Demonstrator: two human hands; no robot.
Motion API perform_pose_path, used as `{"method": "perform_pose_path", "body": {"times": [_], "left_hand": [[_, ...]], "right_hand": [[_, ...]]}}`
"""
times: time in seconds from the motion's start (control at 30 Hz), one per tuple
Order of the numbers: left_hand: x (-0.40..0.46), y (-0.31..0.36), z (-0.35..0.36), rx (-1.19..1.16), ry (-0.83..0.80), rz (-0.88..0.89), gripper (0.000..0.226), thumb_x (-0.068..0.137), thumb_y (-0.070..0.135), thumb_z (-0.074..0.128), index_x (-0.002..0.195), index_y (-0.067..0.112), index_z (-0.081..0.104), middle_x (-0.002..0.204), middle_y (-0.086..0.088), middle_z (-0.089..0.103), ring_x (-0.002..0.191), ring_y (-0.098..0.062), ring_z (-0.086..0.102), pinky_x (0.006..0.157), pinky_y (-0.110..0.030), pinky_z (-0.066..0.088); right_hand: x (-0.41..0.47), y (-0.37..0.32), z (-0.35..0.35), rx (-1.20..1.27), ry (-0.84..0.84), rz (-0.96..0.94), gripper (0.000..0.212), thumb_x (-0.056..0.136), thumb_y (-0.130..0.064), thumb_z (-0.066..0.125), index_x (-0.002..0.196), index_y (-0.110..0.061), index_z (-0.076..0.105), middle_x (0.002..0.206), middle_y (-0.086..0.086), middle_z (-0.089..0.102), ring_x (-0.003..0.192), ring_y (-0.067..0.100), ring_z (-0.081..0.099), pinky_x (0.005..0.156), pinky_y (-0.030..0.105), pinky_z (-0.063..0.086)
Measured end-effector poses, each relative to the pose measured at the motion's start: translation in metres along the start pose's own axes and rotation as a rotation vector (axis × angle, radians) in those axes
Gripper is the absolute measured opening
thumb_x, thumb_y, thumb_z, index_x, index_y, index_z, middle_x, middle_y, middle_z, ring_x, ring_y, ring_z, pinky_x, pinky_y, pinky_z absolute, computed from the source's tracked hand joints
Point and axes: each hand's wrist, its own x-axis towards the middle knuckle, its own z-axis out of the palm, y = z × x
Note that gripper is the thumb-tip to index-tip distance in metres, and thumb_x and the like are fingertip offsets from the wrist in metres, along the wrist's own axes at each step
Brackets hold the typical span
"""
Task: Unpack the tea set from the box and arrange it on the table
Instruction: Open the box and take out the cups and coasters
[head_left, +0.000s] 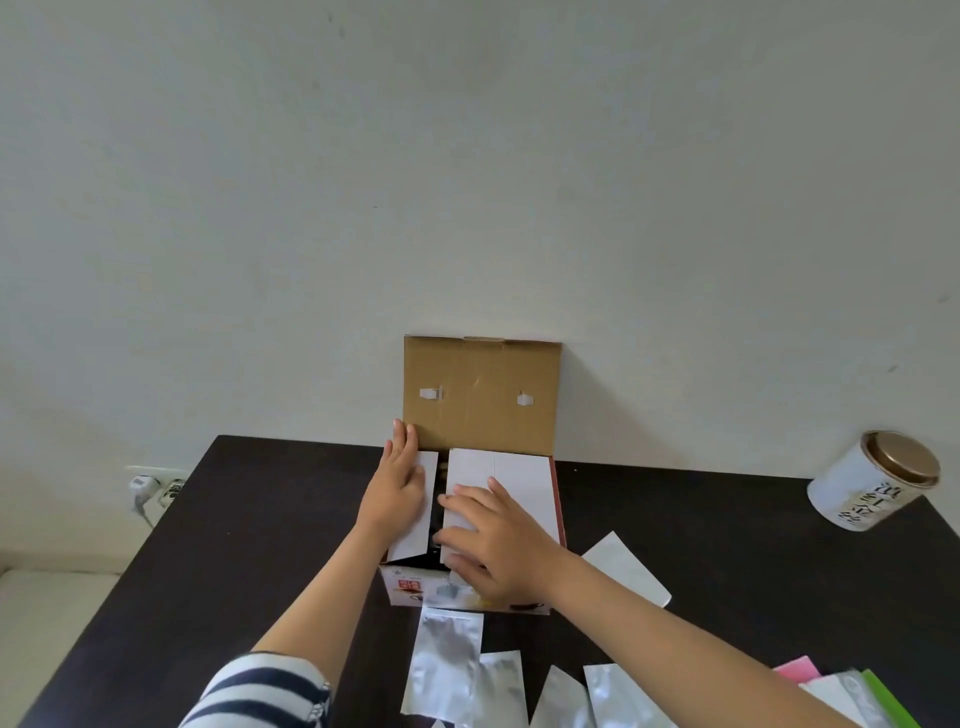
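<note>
A cardboard tea-set box (558, 499) stands on the dark table (234, 519) against the wall, its brown lid (480, 395) raised upright. Two white inner flaps cover most of the opening. My left hand (397, 486) lies flat on the left flap (415, 525), fingers along the box's left edge. My right hand (488, 540) rests on the right flap (519, 483), fingers spread and curling at its inner edge. A narrow dark gap between the flaps shows little of the contents; the tea set itself is hidden.
Several silver foil pouches (447, 660) lie in front of the box, a white one (628, 569) to its right. A white tin with a gold lid (875, 480) lies tilted at the far right. Pink and green packets (795, 673) sit at the lower right edge.
</note>
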Motion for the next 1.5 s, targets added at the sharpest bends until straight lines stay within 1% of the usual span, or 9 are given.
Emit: {"method": "perform_pose_path", "body": {"times": [0.2,0.43,0.57,0.63,0.73,0.83,1.0,1.17,1.5], "left_hand": [[-0.002,0.002,0.002,0.038,0.018,0.005,0.057,0.1,0.017,0.033,0.151,0.023,0.008,0.157,0.01,-0.007,0.145,-0.014,-0.002,0.114,-0.034,0.018],[-0.002,0.003,0.002,0.068,-0.001,0.001,0.057,0.101,0.02,0.033,0.151,0.02,0.006,0.158,0.005,-0.007,0.145,-0.018,-0.002,0.117,-0.038,0.019],[-0.002,0.001,0.002,0.081,0.001,0.006,0.058,0.101,0.023,0.034,0.151,0.02,0.006,0.159,0.004,-0.006,0.146,-0.019,0.001,0.116,-0.039,0.021],[-0.002,0.002,0.002,0.097,0.0,0.006,0.058,0.101,0.024,0.034,0.151,0.02,0.006,0.159,0.003,-0.005,0.146,-0.02,0.004,0.116,-0.04,0.022],[-0.003,0.002,0.002,0.118,-0.002,0.003,0.058,0.101,0.025,0.034,0.151,0.019,0.006,0.159,0.003,-0.005,0.145,-0.022,0.013,0.113,-0.042,0.029],[-0.004,0.001,0.002,0.146,0.006,0.014,0.058,0.101,0.027,0.033,0.151,0.02,0.006,0.159,0.004,-0.004,0.142,-0.024,0.023,0.108,-0.043,0.038],[-0.005,0.003,0.002,0.149,0.002,0.015,0.061,0.1,0.038,0.034,0.151,0.022,0.004,0.158,0.008,-0.007,0.14,-0.023,0.028,0.105,-0.042,0.04],[-0.006,0.004,0.001,0.205,-0.013,0.009,0.082,0.091,0.058,0.042,0.151,0.021,0.0,0.158,0.006,-0.01,0.143,-0.021,0.019,0.107,-0.038,0.037],[-0.011,0.02,-0.008,0.245,0.068,-0.011,0.066,0.095,0.046,0.045,0.149,0.016,0.021,0.158,0.0,0.013,0.145,-0.02,0.014,0.115,-0.053,0.008]], "right_hand": [[-0.012,-0.006,-0.055,0.079,0.246,0.057,0.03,0.094,-0.034,0.049,0.108,-0.014,0.067,0.132,0.004,0.059,0.133,0.016,0.044,0.114,0.04,0.027],[-0.067,-0.003,-0.107,-0.086,0.459,0.384,0.042,0.096,-0.041,0.039,0.104,-0.008,0.064,0.109,0.006,0.062,0.108,0.013,0.053,0.088,0.012,0.038],[-0.091,0.01,-0.091,-0.159,0.416,0.675,0.048,0.094,-0.045,0.037,0.119,-0.008,0.055,0.12,0.013,0.056,0.114,0.03,0.053,0.09,0.037,0.046],[-0.097,0.016,-0.076,-0.26,0.253,0.87,0.047,0.095,-0.045,0.039,0.126,-0.012,0.051,0.134,0.015,0.049,0.132,0.036,0.039,0.106,0.06,0.028],[-0.097,0.017,-0.053,-0.252,0.049,1.027,0.051,0.096,-0.048,0.036,0.137,-0.018,0.042,0.148,0.011,0.036,0.146,0.034,0.012,0.111,0.064,0.002],[-0.089,0.021,-0.028,-0.06,-0.042,1.02,0.057,0.098,-0.052,0.03,0.145,-0.02,0.029,0.154,0.008,0.028,0.147,0.029,0.012,0.113,0.061,0.005],[-0.059,0.019,0.005,0.501,0.139,0.931,0.065,0.099,-0.049,0.033,0.153,-0.024,0.008,0.161,0.001,0.011,0.148,0.02,0.008,0.119,0.044,0.018],[-0.045,0.012,0.025,0.475,0.307,0.936,0.063,0.099,-0.047,0.034,0.153,-0.023,0.009,0.158,0.001,0.019,0.144,0.014,0.02,0.103,0.02,0.024],[-0.05,0.016,0.035,0.337,0.391,0.883,0.063,0.098,-0.049,0.031,0.152,-0.022,0.016,0.156,0.0,0.026,0.143,0.013,0.024,0.098,0.019,0.032]]}}
